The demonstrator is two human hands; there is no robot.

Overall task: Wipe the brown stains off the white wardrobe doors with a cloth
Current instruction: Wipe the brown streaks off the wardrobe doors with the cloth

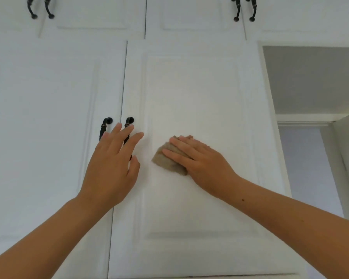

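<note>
Two hands are raised: left hand (111,168) spread open at the handle (129,120), nothing held — cloth (166,161) pressed flat on the door panel (189,87) under straight fingers of the right hand (204,165). Firm, overlapping strokes are advised.

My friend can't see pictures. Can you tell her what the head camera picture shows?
A person's right hand presses a tan cloth flat against the middle panel of a white wardrobe door. The left hand is spread open beside it, its fingers in front of one of the two black handles where the doors meet.
</note>
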